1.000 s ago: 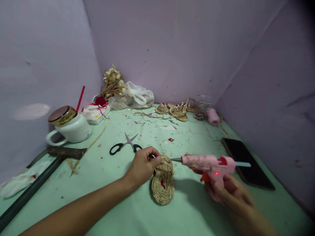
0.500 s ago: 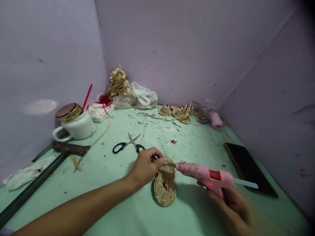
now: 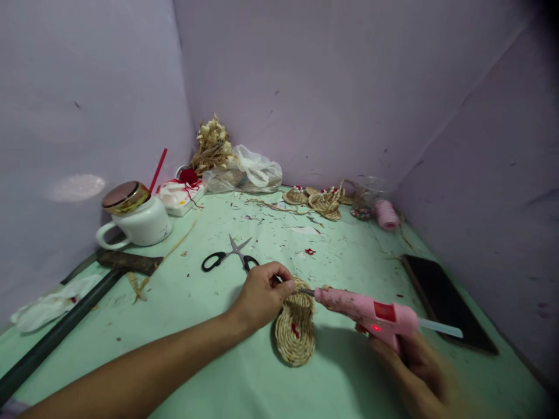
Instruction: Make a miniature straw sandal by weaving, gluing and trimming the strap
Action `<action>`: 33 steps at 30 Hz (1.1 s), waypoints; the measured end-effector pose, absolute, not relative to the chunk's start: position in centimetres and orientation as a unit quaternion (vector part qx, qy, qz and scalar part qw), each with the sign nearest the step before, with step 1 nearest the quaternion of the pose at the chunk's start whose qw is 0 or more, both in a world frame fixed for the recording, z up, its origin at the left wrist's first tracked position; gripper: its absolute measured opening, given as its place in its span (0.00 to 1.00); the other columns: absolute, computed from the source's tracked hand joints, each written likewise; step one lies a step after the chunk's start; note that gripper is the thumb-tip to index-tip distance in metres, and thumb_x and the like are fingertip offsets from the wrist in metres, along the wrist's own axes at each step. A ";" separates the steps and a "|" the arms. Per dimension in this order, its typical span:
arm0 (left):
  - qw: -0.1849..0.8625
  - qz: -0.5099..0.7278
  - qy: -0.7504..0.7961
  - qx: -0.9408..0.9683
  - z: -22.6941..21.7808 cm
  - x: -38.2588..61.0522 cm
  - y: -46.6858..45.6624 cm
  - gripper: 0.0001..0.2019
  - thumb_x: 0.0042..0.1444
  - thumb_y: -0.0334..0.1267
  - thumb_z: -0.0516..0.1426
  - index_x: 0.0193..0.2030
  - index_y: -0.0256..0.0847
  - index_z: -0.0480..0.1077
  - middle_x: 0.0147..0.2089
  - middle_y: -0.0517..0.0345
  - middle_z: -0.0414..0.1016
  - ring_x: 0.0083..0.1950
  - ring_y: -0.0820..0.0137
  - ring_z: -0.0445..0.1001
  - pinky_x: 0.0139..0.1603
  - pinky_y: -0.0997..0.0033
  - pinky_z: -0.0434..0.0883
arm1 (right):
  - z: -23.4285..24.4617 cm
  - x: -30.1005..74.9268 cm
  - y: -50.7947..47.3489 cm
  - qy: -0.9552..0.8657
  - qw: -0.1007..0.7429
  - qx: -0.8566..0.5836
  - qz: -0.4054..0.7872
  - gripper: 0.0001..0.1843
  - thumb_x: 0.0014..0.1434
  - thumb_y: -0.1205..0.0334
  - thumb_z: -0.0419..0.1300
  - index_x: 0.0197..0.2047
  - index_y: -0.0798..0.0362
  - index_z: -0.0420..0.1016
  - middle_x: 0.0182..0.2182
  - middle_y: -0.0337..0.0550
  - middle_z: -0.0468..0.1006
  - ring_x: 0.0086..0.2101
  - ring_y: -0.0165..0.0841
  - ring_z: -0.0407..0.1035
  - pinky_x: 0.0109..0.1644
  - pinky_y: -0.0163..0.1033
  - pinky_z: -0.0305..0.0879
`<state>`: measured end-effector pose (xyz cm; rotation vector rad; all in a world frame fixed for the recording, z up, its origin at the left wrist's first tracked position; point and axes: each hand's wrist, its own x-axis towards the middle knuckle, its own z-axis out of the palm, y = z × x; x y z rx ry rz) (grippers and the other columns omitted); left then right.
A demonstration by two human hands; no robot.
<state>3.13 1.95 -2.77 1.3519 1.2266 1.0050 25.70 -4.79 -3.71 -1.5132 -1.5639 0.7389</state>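
A small woven straw sandal (image 3: 297, 331) lies on the green table (image 3: 183, 326), with a red speck on its sole. My left hand (image 3: 262, 294) pinches the sandal's far end between thumb and fingers. In my right hand (image 3: 414, 364) is a pink glue gun (image 3: 371, 314), its red light lit and a clear glue stick poking out of the back. The metal nozzle of the gun touches the sandal's far end, just right of my left fingertips.
Black-handled scissors (image 3: 229, 259) lie just beyond my left hand. A white mug with a gold lid (image 3: 133, 218) and a hammer (image 3: 78, 302) sit at the left. A dark phone (image 3: 445, 299) lies at the right. Straw sandals (image 3: 321, 201), pink thread spool (image 3: 386, 215) and plastic bag (image 3: 244, 171) line the back wall.
The glue gun has dropped and swung left, so its nozzle went from hovering right of the sandal to touching its far end. My left hand kept its pinch on the sandal.
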 end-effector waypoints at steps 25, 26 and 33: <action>0.512 0.423 0.505 0.551 -2.8 3.2 1.9 0.04 0.44 0.36 0.56 0.25 0.38 0.66 0.17 0.65 0.61 0.19 0.77 0.57 0.20 0.76 0.56 | -3.8 25.7 -4.4 -0.533 0.481 -0.609 0.338 0.10 0.48 0.54 0.61 0.35 0.47 0.75 0.32 0.43 0.79 0.32 0.39 0.72 0.32 0.37 0.70; 0.513 0.423 0.506 0.550 -2.8 3.2 1.9 0.04 0.44 0.36 0.56 0.25 0.37 0.66 0.18 0.65 0.61 0.19 0.77 0.57 0.20 0.76 0.56 | -3.7 25.8 -4.1 -0.515 0.494 -0.604 0.356 0.10 0.48 0.53 0.61 0.33 0.47 0.75 0.27 0.42 0.78 0.28 0.37 0.72 0.28 0.35 0.70; 0.520 0.412 0.512 0.547 -2.7 3.1 1.8 0.05 0.45 0.36 0.55 0.26 0.37 0.65 0.17 0.66 0.59 0.19 0.78 0.56 0.19 0.77 0.55 | -2.6 26.6 2.6 -0.333 0.506 -0.648 0.462 0.05 0.47 0.60 0.61 0.27 0.53 0.73 0.23 0.42 0.75 0.20 0.31 0.68 0.21 0.34 0.69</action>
